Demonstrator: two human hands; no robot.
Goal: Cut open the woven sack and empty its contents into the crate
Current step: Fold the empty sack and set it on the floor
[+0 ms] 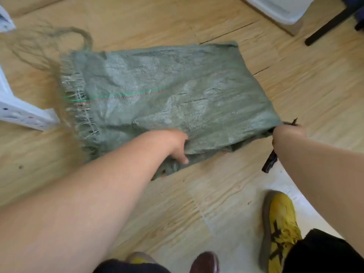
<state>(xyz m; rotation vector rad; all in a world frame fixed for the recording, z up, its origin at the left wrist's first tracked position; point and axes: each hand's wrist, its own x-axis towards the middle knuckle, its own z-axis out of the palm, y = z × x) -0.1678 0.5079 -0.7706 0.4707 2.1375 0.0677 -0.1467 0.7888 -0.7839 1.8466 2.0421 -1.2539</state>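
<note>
Far left: white perforated plastic piece (pixel 21 113), cut off by the frame edge. Could be the crate, can't confirm. Nothing visible inside it.

Woven sack (pixel 167 99) lies flat on the wood-look floor (pixel 137 26), mid-frame, looking slack and mostly deflated. Its left end is frayed, with loose strands (pixel 39 42) trailing off toward the white plastic. My read: that end is already cut open and the contents largely out, but where they went isn't in view.

Left hand (pixel 175 143) grips the near edge of the sack, fingers curled into the fabric, thumb on top.

Right hand (pixel 287 134) is clenched on the sack's right corner together with a dark tool (pixel 269 162) whose handle pokes out below the wrist. Probably the cutter; the blade is hidden by the hand.

Likely remaining: lift from this closed end and shake out any leftovers. Can't tell whether anything is still inside.

Top right: white bin (pixel 275 8) and a dark chair leg (pixel 331 24), both cropped. Motion blur softens the frayed end.
</note>
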